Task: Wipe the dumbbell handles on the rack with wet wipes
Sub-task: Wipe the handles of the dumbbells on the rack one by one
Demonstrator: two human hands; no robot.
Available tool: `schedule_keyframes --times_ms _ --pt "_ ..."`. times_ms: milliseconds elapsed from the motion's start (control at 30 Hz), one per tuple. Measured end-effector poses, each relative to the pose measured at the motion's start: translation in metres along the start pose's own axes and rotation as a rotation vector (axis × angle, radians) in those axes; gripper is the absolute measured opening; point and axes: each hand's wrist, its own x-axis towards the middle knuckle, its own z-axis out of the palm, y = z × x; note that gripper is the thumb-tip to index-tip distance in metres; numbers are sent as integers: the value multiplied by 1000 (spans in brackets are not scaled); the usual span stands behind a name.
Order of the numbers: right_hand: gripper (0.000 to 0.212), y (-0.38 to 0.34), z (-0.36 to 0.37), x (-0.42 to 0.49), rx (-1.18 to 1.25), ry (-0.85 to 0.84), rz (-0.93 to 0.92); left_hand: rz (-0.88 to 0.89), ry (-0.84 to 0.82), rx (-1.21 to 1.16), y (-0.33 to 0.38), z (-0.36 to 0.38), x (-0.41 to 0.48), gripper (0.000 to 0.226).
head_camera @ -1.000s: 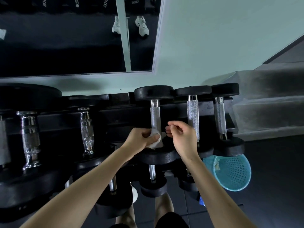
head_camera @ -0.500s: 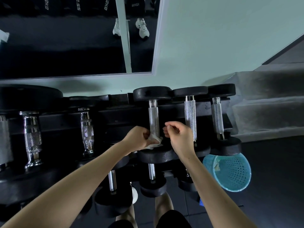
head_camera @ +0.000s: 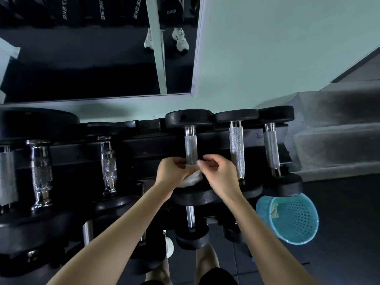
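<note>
Head view: dumbbell handle on the rack, long axis running straight away from the body. Left hand closed on the white wet wipe at the handle's near end. Right hand just beside, fingers pinched at the wipe's edge. Both equally near; bare knurled length lies beyond, so the likely stroke runs outward along the axis.

Open gaps separate the three knurled handles on the right; the black end discs and rack rail block passage behind.
</note>
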Motion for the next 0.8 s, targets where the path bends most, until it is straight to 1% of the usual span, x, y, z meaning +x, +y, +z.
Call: schedule_keyframes --times_ms 33,67,100,167,233,267,333,400,433,533,567,600,667,733,767,800 --pt "45 -1 1 -1 -64 -57 -6 -10 16 -19 0 1 -2 24" --pt "56 -4 2 -4 -113 -101 -20 -17 22 -28 1 1 -4 26" --pt "60 -6 2 -6 -134 -118 -34 -20 30 -16 2 -1 -6 29" --pt "56 -7 3 -9 -144 -108 -68 -3 57 63 3 -8 -6 31" --pt "49 -7 4 -12 -162 -89 -89 30 69 74 6 -21 -8 21" --pt "42 -7 5 -13 -165 -72 -88 46 56 55 8 -27 -10 17" --pt "24 -8 6 -16 -82 6 -82 92 9 34 15 -35 -16 12" --pt "15 -12 6 -23 58 90 -92 132 -1 15 24 -33 -23 6" --pt "16 -15 5 -27 118 87 -111 125 5 -14 29 -31 -26 6" --pt "32 -20 6 -33 217 -65 -110 20 -52 -98 42 -26 -32 11" --pt "32 -20 6 -34 215 -85 -112 -12 -90 -93 46 -26 -33 12" --pt "27 -19 4 -33 207 -64 -120 -33 -127 -88 48 -26 -34 13" --pt "21 -14 -1 -30 164 49 -127 -45 -161 -77 50 -29 -34 16" --pt "21 -11 -6 -23 25 175 -105 -19 -114 -72 50 -37 -32 15" --pt "21 -12 -7 -19 -87 189 -86 -12 -75 -84 49 -42 -30 13" --pt "20 -13 -5 -14 -224 133 -65 -7 -43 -105 48 -47 -29 11"
